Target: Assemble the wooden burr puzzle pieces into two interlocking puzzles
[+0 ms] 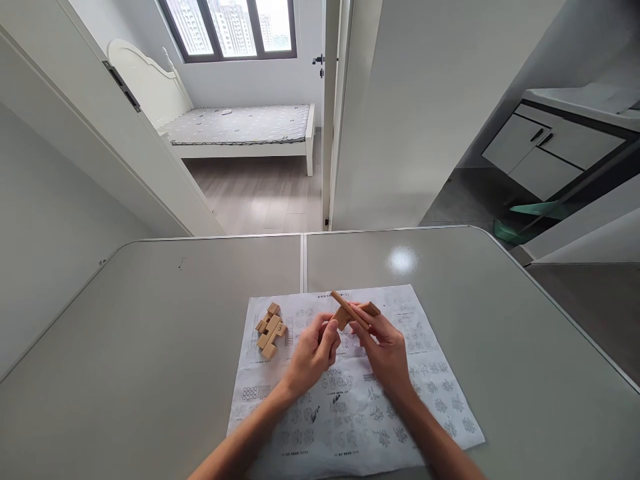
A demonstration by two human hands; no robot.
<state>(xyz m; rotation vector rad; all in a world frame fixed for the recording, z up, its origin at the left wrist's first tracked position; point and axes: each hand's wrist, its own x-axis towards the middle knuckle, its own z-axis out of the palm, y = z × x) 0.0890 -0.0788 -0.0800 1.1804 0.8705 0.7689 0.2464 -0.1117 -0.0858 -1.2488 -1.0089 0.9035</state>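
Above a printed paper sheet [350,427], both hands meet at several wooden puzzle pieces [345,313]. My left hand [316,350] is closed, its thumb and fingers pinching the left side of a piece. My right hand [385,343] has its fingers wrapped round the right side, with a long thin stick [345,305] slanting up and left from it. Fingers cover much of the held wood, so how the pieces join is hidden. On the sheet's left part lies a small group of notched wooden blocks [271,330], some with numbers on them, apart from my hands.
The sheet lies on a grey table [150,347] with a seam across its far half and a pale raised edge. Beyond the table stand a door frame [334,120], a bed [245,127] under a window, and a white cabinet [555,143] at the right.
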